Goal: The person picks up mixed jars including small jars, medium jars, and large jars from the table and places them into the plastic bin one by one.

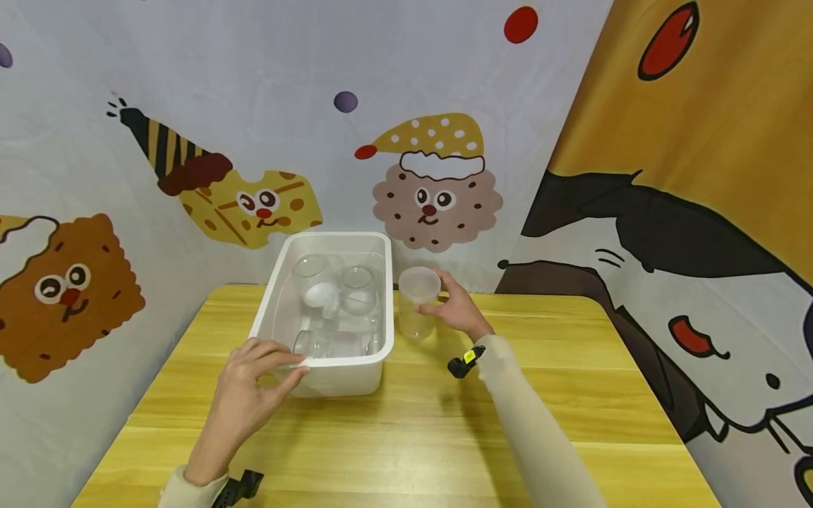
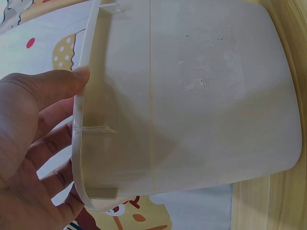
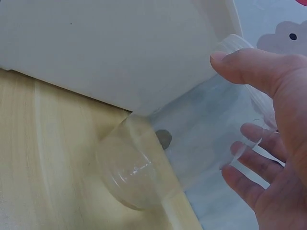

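Note:
A white plastic tub (image 1: 343, 381) stands on the table with several clear jars inside. One jar (image 1: 346, 344) lies on its side near the front, and two more stand behind it. My left hand (image 1: 254, 374) pinches the tub's front rim at the left corner, thumb (image 2: 72, 82) on the outer side and fingers behind the edge. Beside the tub's right wall, my right hand (image 1: 460, 310) grips a clear plastic jar (image 1: 416, 323) with a translucent lid (image 1: 420, 282). The right thumb (image 3: 240, 64) lies near the jar's top, and the fingers curl round its far side.
The wooden table (image 1: 457, 430) extends in front of the tub and to both sides. Close behind it hangs a printed cloth (image 1: 254, 70) with cartoon figures. A black wrist device (image 1: 466, 361) sits at my right cuff, another (image 1: 238, 488) at my left.

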Tool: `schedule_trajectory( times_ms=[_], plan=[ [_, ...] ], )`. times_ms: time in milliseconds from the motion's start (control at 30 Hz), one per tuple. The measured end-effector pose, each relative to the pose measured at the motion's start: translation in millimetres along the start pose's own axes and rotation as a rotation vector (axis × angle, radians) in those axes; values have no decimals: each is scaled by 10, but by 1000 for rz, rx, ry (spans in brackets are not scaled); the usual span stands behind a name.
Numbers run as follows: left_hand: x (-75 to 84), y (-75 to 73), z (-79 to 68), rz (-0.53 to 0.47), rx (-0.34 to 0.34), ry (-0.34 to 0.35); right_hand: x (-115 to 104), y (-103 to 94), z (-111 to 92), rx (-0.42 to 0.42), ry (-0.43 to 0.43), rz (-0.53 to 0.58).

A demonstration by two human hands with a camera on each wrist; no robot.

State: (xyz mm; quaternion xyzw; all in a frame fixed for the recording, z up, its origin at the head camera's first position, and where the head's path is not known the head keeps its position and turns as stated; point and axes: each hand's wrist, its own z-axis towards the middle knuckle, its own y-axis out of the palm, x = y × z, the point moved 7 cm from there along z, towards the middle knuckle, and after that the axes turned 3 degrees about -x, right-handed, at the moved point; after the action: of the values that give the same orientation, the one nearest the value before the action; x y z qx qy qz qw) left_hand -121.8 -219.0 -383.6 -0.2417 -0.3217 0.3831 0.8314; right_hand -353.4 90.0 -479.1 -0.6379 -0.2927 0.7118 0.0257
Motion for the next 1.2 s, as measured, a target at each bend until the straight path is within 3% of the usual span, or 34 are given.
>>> schedule_trajectory(
  times_ms=[333,1200],
  plan=[
    [14,-9,-3,-5,4,3,-170,-121,-58,14,-44,12],
    [13,-24,3,-7,3,12,-673,-356,-113,-3,-128,-146]
  ],
)
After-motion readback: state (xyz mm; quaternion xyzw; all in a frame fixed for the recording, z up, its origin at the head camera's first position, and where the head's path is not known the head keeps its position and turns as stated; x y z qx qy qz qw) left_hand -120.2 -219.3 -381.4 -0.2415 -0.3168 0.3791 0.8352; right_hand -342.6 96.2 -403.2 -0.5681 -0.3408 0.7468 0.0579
